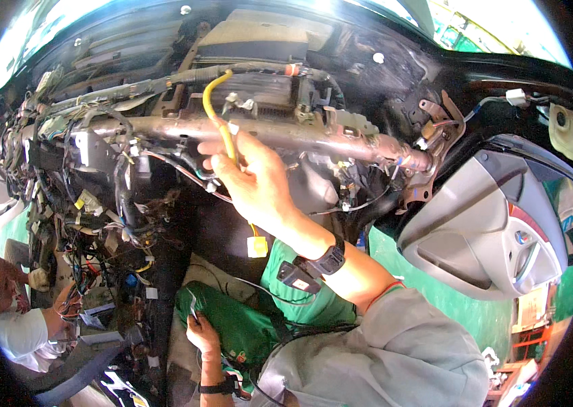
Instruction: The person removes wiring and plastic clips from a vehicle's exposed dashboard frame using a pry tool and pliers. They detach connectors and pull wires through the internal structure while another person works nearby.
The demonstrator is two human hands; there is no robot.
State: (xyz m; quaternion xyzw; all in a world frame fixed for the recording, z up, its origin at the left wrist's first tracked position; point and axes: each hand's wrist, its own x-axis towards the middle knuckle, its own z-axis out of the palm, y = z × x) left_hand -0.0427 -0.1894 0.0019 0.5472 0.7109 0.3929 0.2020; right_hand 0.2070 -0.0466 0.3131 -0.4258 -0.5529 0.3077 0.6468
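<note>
In my right hand is a yellow-sleeved cable, gripped between thumb and fingers. Its upper end reaches up to the dark harness along the metal crossbeam. A yellow connector hangs below the wrist on a thin yellow wire. My left hand is low, near my green-clad leg, closed round a slim metal tool with a pale tip; its exact kind is unclear. A watch-like band and a small black box sit on my right wrist and forearm.
Dense wire bundles with loose connectors fill the left of the stripped dashboard. A co-worker reaches in from the far left, beside a steering wheel. At the right stands an open car door. A black cord crosses near my lap.
</note>
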